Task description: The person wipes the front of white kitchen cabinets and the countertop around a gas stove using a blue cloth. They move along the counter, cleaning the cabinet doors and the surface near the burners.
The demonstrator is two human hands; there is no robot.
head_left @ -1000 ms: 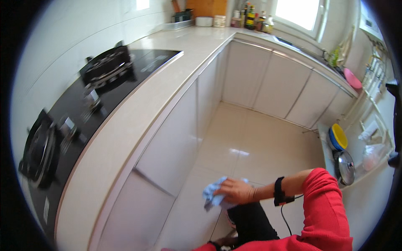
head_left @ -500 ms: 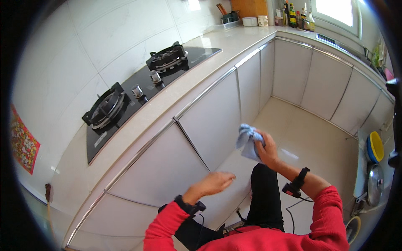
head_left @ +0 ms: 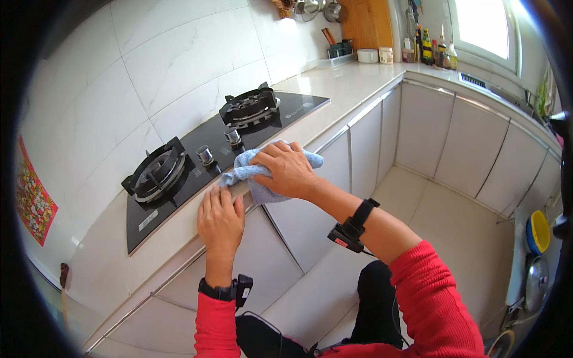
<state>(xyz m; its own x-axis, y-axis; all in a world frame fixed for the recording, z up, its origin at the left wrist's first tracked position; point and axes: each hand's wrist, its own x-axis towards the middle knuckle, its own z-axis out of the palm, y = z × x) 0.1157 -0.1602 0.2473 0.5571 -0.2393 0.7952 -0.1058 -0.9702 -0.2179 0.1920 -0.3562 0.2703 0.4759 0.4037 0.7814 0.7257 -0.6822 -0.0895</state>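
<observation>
A light blue cloth (head_left: 242, 171) lies bunched over the front edge of the pale countertop (head_left: 173, 234), part of it hanging down the front. My right hand (head_left: 283, 168) is on top of it, fingers curled over and gripping the fabric. To the left, my left hand (head_left: 221, 218) rests on the counter edge, fingers stretched forward and holding nothing. Its fingertips are close to a corner of the cloth; whether they touch it I cannot tell. Just behind both hands is the black glass gas stove (head_left: 179, 200) with two burners and two silver knobs (head_left: 205, 155).
White cabinets (head_left: 483, 146) run below the counter and round the corner. Several bottles (head_left: 427, 48) and a white bowl (head_left: 367, 55) stand at the back. At right are a yellow basin (head_left: 540, 231) and a pot lid (head_left: 537, 280). A wooden stick (head_left: 64, 286) leans at left.
My right hand has carried the blue cloth up and left, from above the floor to the counter edge. My left hand has moved up and left onto the counter edge, its fingers now stretched out.
</observation>
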